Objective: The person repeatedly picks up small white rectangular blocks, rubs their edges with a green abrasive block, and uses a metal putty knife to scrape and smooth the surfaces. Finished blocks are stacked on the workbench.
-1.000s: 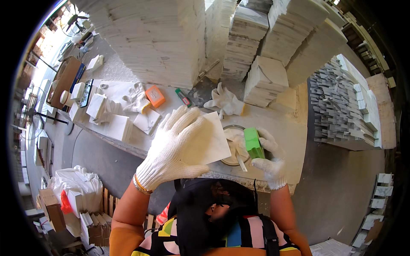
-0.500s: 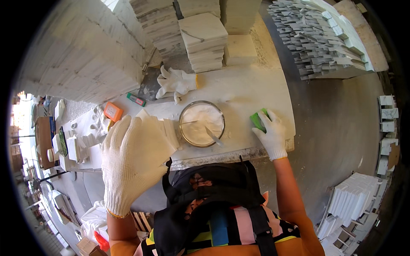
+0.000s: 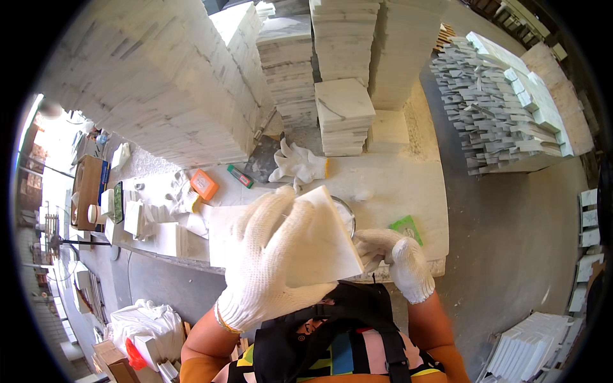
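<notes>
1. The left hand (image 3: 271, 255), in a white knit glove, grips the white tile (image 3: 332, 246), fingers spread across its face and thumb along its near edge. The white tile is the landmark for everything below; it sits aslant in front of the person.
2. The right hand (image 3: 405, 262), gloved alike, is at the right edge of the white tile with its fingers bent; I cannot tell whether they hold that edge or are only beside it.
3. Just behind the white tile, mostly hidden by it, a round bowl (image 3: 350, 217) shows part of its metal-coloured rim.
4. To the left of the white tile, partly under the left hand, is a pale slab (image 3: 220, 233).
5. Right of the white tile, beyond the right hand, a green block (image 3: 407, 228) lies on the worktable (image 3: 415, 182).
6. Beyond the white tile's far corner lies an empty glove (image 3: 300, 163); to the far left of the tile are a small green-and-red box (image 3: 240, 176) and an orange block (image 3: 204, 184).
7. Farther beyond the white tile rises a short stack of tiles (image 3: 345, 118), with a taller stack (image 3: 159, 83) off to the left.
8. Well apart, to the far right of the white tile, is a pile of thin grey strips (image 3: 491, 108).
</notes>
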Available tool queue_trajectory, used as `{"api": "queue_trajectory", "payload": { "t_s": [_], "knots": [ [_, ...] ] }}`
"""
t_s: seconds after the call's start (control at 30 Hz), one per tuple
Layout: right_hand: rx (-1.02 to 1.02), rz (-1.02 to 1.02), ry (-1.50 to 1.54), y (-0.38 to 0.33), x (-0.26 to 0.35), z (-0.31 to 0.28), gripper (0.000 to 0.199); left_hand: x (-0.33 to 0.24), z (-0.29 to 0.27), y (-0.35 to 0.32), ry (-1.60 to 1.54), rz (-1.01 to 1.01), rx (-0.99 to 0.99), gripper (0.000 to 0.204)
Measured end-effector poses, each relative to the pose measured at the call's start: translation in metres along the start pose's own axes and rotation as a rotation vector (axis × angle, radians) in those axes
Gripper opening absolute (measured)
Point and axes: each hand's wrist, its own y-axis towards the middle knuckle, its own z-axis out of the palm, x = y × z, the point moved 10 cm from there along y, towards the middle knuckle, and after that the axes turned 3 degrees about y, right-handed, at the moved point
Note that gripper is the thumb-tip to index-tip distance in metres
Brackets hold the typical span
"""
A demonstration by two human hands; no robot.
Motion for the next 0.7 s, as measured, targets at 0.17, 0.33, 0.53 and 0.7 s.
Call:
{"api": "queue_trajectory", "payload": {
  "t_s": [0.17,0.33,0.53,0.7],
  "knots": [
    [0.085,0.009,-0.087,0.001,0.027,0.002,0.072,-0.022,0.041,0.001,-0.115,-0.049,-0.029,0.09],
    [0.028,0.259,-0.277,0.001,0.033,-0.014,0.037,-0.035,0.07,-0.005,-0.116,-0.148,0.004,0.099],
    [0.155,0.258,-0.146,-0.003,0.024,-0.021,0.032,-0.005,0.109,-0.037,-0.534,-0.493,0.286,0.096],
    [0.202,0.296,-0.214,0.0,0.018,-0.027,0.036,-0.006,0.144,-0.079,-1.215,-0.976,0.323,0.054]
  ]
}}
